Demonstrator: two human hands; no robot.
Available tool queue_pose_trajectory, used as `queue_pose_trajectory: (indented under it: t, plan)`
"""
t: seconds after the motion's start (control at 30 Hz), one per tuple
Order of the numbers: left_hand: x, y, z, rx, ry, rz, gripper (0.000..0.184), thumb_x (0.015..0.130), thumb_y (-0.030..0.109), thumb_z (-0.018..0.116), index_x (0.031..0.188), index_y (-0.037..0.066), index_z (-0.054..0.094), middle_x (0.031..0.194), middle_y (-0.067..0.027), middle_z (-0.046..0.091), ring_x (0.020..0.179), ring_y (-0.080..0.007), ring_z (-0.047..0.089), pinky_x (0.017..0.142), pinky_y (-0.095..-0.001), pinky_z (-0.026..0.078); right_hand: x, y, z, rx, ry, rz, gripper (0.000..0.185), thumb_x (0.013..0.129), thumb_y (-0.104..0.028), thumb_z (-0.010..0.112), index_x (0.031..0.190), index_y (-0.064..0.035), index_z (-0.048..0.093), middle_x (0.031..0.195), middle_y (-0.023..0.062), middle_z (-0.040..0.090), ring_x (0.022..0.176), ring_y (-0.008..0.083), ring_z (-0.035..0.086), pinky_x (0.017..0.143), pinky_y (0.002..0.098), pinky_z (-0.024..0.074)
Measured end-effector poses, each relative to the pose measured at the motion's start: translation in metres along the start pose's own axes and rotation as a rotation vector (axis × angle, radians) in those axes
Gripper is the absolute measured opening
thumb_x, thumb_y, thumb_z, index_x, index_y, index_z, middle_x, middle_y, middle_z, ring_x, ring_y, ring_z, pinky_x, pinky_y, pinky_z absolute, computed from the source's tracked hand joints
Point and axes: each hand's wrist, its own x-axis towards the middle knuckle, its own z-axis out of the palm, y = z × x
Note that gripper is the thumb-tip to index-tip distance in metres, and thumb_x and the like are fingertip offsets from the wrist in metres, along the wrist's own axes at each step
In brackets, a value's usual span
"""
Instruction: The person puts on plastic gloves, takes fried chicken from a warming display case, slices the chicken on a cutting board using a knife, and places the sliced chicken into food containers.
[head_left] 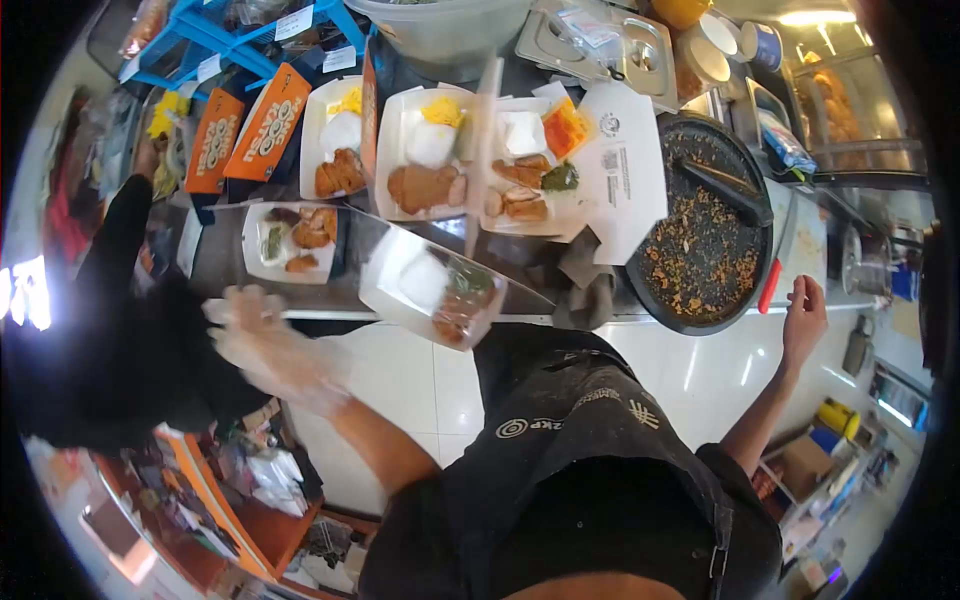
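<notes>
The left hand (pixel 262 345), in a clear glove, is blurred, fingers spread partway and apparently holding nothing. The right hand (pixel 803 318) has loosely curled fingers and looks empty, near the red-handled knife (pixel 770 286). The near box (pixel 392 308) is tilted and reaches past the near edge of the counter (pixel 330 300), left of centre; whether anything supports it, I can't tell. A box like that wants a palm under its base and gentle fingers on its walls, kept level so the food doesn't slide. It's white, with a mound of rice (pixel 423 282) at left and browned pieces and greens at right. Farther back stand more filled boxes, with a crumb-strewn pan (pixel 690 315) to their right.
</notes>
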Motion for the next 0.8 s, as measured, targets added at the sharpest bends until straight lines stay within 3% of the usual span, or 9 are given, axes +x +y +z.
queue_pose_trajectory:
  t: [0.03,0.07,0.1,0.13,0.23,0.33,0.43,0.63,0.8]
  plan:
    - [-0.048,0.01,0.008,-0.134,-0.086,0.014,0.064,0.098,0.048,0.038,0.138,-0.002,0.039,0.14,-0.0229,0.041,0.129,-0.0364,0.041,0.107,-0.052,0.031,0.002,0.021,0.009,0.227,-0.01,-0.046,0.026,0.096,-0.024,0.059,0.107,-0.0009,0.065,0.085,0.0056,0.066,0.069,0.0103,0.059,0.063,0.024,0.0477]
    - [-0.096,0.048,0.06,-0.054,0.009,-0.084,0.103,0.077,0.075,0.051,0.142,-0.002,0.034,0.146,-0.0241,0.033,0.137,-0.0416,0.028,0.109,-0.058,0.025,-0.004,0.024,0.016,0.355,-0.062,-0.025,0.025,0.097,-0.023,0.058,0.102,0.0,0.065,0.079,0.0013,0.062,0.067,0.0075,0.056,0.06,0.0225,0.0461]
    - [-0.137,0.068,0.091,-0.005,-0.068,-0.052,0.1,0.079,0.071,0.052,0.143,-0.003,0.03,0.149,-0.0231,0.028,0.139,-0.0414,0.023,0.11,-0.0579,0.021,-0.009,0.033,0.026,0.455,-0.212,0.025,0.021,0.097,-0.02,0.057,0.098,-0.0012,0.065,0.073,-0.0014,0.059,0.067,0.0063,0.055,0.059,0.0206,0.0451]
    - [-0.169,0.062,0.101,0.074,-0.221,0.149,0.099,0.081,0.069,0.051,0.144,-0.003,0.028,0.15,-0.0217,0.027,0.14,-0.0392,0.023,0.111,-0.0571,0.02,-0.027,0.034,0.034,0.526,-0.31,-0.144,0.018,0.096,-0.016,0.057,0.091,-0.0005,0.065,0.07,-0.0008,0.06,0.066,0.0063,0.055,0.056,0.0212,0.0434]
    - [-0.246,0.125,0.198,0.065,-0.447,0.167,0.101,0.073,0.054,0.07,0.143,-0.005,0.027,0.147,-0.0302,0.025,0.138,-0.0415,0.024,0.11,-0.057,0.023,-0.078,-0.002,0.009,0.483,-0.609,-0.686,0.01,0.072,-0.002,0.069,0.071,-0.0052,0.059,0.072,0.0091,0.064,0.068,0.0231,0.064,0.064,0.0339,0.0495]
    - [-0.294,0.158,0.275,0.219,-0.752,0.378,0.104,0.066,0.048,0.079,0.141,-0.005,0.031,0.143,-0.0374,0.026,0.137,-0.0461,0.023,0.109,-0.0565,0.025,-0.096,-0.001,-0.017,0.909,-0.896,-0.62,0.029,0.087,-0.03,0.058,0.091,-0.0025,0.064,0.085,0.014,0.065,0.082,0.0277,0.064,0.072,0.0359,0.0479]
    - [-0.352,0.171,0.329,0.096,-0.84,0.548,0.103,0.066,0.052,0.078,0.14,-0.003,0.032,0.141,-0.0393,0.024,0.136,-0.0505,0.022,0.107,-0.0576,0.024,-0.125,0.045,0.003,1.247,-0.728,-0.482,0.072,0.09,-0.049,0.047,0.133,0.0091,0.043,0.13,0.0209,0.052,0.123,0.0301,0.048,0.103,0.0387,0.034]
    - [-0.435,0.176,0.352,0.03,-0.868,0.45,0.097,0.068,0.042,0.08,0.139,-0.006,0.034,0.139,-0.0446,0.024,0.133,-0.0553,0.026,0.108,-0.0561,0.026,-0.135,0.11,0.009,1.666,-0.453,-0.244,0.091,0.089,-0.063,0.035,0.145,0.0068,0.02,0.149,0.0192,0.03,0.138,0.0316,0.028,0.114,0.0442,0.0189]
    - [-0.451,0.172,0.354,0.131,-0.815,0.356,0.087,0.075,0.036,0.074,0.137,-0.01,0.035,0.14,-0.0414,0.027,0.133,-0.0531,0.028,0.111,-0.0436,0.027,-0.097,0.124,0.016,1.904,-0.569,-0.185,0.095,0.088,-0.068,0.031,0.149,0.003,0.014,0.153,0.0171,0.025,0.141,0.0319,0.024,0.115,0.0453,0.0174]
